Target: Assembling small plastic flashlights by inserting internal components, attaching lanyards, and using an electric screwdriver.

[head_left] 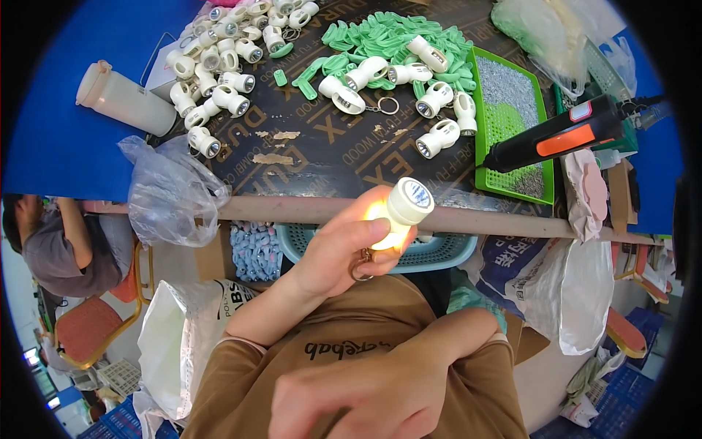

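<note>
My left hand [336, 249] grips a small white keychain flashlight [411, 201] above the table's front edge. A bright yellow-white glow shows through its body between my fingers. Its round silver lens faces up and to the right. The key ring [361, 265] hangs below my palm. Low in front of my chest, my right hand [358, 399] is bent inward and blurred; its fingers are mostly hidden. Several similar white flashlights [439, 139] lie on the dark table [322, 154], some beside a heap of green plastic pieces [409, 36].
More white flashlights [227, 51] pile up at the far left, near a whitish bottle [124, 99] and a clear bag [175, 194]. An orange-and-black power screwdriver [563, 135] hangs over a green tray [548, 192] of small metal parts. Under the table edge sits a blue basket [439, 252].
</note>
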Available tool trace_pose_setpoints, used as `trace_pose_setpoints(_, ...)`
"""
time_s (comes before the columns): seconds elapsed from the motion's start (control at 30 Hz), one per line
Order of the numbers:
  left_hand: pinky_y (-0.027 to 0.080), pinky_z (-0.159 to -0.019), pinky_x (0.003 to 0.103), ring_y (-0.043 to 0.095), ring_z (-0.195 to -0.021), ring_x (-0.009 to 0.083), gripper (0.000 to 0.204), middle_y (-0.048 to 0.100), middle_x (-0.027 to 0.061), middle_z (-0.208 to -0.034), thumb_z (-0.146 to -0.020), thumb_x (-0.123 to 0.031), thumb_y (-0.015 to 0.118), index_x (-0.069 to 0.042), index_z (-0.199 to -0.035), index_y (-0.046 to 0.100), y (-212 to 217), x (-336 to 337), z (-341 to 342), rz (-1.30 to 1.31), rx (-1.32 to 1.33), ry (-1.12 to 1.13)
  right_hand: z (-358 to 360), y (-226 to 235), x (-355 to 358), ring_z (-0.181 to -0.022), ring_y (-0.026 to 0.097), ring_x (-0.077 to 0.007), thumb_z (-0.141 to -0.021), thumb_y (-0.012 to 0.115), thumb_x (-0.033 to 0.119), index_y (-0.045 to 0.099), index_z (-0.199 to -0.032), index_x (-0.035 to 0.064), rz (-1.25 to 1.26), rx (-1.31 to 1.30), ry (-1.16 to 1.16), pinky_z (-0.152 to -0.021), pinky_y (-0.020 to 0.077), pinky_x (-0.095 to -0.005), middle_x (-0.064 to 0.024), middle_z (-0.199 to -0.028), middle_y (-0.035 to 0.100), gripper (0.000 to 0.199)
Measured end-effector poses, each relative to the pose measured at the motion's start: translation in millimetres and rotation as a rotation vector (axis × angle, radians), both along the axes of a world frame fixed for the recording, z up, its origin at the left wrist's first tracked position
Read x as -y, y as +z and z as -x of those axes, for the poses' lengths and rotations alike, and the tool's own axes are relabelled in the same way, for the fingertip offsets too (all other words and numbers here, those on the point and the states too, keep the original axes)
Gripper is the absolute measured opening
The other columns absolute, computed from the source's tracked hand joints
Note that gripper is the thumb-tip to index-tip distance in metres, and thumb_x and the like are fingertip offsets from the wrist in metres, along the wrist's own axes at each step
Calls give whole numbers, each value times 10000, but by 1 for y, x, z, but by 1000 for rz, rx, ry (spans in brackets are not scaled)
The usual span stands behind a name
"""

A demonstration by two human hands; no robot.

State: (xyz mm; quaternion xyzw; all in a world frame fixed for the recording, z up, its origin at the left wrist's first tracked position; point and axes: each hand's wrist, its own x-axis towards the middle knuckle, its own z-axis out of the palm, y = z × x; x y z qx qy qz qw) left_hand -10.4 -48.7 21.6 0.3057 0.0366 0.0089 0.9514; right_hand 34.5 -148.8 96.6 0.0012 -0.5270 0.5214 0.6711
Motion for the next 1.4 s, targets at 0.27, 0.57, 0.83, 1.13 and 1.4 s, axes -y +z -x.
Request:
trace_pose_setpoints(0.27,258,-424,172,339,-585,45,433,507,69,-876,-906,-302,503,-46,-1239,396,2,-5,-3,96,23,-46,15,17,-20,-906,542,-238,-925,575,158,607,-1028,-31,-11,-432,316,-796,430,-330,-105,-976,555,218)
trace_pose_setpoints(0.57,251,-418,167,335,-567,45,453,504,70,-881,-901,-330,505,-46,-1235,393,4,-6,1,66,24,-44,5,26,-9,-904,543,-231,-924,573,146,623,-1005,-24,305,-160,613,-783,439,-324,-105,-984,547,195)
trace_pose_setpoints(0.83,243,-414,166,324,-556,46,474,497,75,-872,-886,-326,516,-35,-1236,385,12,-8,0,54,32,-43,17,13,-23,-895,542,-225,-923,575,149,628,-990,-24,-86,-440,324,-787,438,-323,-104,-1012,527,193)
trace_pose_setpoints(1.13,304,-467,187,400,-549,81,489,540,118,-880,-808,-240,589,9,-1194,422,11,-4,11,-141,-130,-39,12,17,-17,-900,540,-227,-923,572,154,636,-1013,-26,126,-335,464,-791,435,-326,-112,-1026,528,211)
trace_pose_setpoints(1.4,488,-748,379,602,-895,301,352,592,156,-973,-822,-207,640,-48,-1113,522,-29,4,33,-1535,-99,-121,2,23,-4,-891,540,-220,-926,568,163,638,-959,-13,400,-319,614,-787,430,-313,-110,-1010,533,193)
